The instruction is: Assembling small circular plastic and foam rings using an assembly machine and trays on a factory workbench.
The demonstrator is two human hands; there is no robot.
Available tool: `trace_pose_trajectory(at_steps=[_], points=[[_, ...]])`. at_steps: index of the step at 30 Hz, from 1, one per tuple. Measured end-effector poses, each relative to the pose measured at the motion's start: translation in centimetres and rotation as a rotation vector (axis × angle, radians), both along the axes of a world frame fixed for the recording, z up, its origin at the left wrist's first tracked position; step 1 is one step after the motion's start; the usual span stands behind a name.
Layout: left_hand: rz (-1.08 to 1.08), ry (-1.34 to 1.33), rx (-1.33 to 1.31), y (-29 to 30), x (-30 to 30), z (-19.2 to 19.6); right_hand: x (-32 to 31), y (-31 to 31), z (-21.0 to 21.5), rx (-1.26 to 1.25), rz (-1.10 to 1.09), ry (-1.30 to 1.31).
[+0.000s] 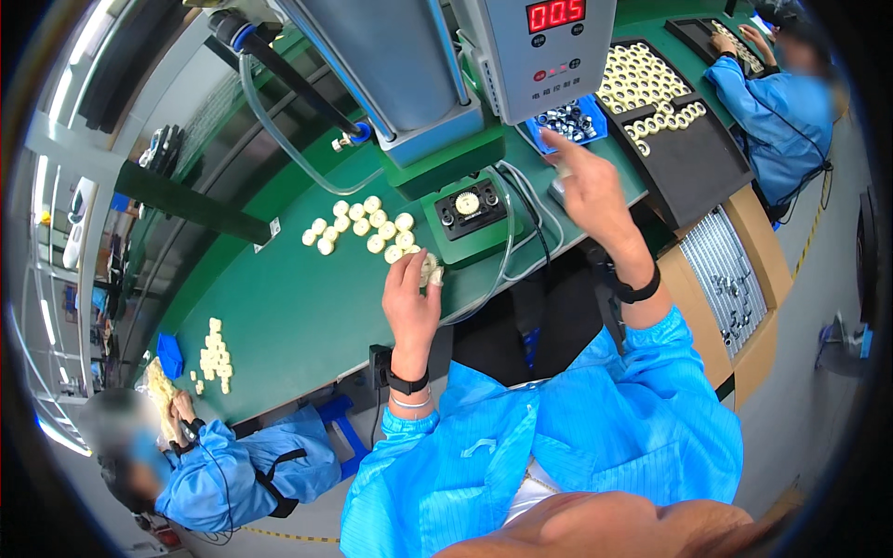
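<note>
My left hand [412,302] is closed around a cream round part [429,269] at the near edge of the green table. Several like cream round parts [376,244] lie loosely grouped just beyond it. My right hand [595,193] is raised to the right of the press, index finger stretched toward a blue bin [601,121] of small metal parts [566,122]; I see nothing held in it. Between my hands, a black fixture [476,219] on a green base carries one cream toothed part [467,202].
A press cylinder [372,65] and grey control box [549,70] with red digits stand over the fixture. Hoses [510,242] loop beside it. Black trays of cream rings [642,79] and an open carton [779,270] lie right. Co-workers in blue [242,474] sit left and far right.
</note>
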State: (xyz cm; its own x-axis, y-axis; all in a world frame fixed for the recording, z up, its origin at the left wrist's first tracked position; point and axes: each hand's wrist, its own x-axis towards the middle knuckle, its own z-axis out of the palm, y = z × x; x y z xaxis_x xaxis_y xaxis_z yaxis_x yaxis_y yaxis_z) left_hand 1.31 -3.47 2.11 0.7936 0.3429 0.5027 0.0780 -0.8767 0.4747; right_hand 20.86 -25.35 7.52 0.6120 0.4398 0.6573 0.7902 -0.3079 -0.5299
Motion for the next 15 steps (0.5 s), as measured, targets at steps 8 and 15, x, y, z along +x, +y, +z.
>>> trace_pose_trajectory(at_steps=[8,15], points=[[0.067,0.030,-0.037,0.2,-2.0,-2.1,-0.2,-3.6,-7.9,-0.490,-0.209,-0.114],[0.074,0.000,-0.006,0.2,-2.8,-2.8,1.1,-3.1,-6.8,-0.588,-0.187,-0.027]])
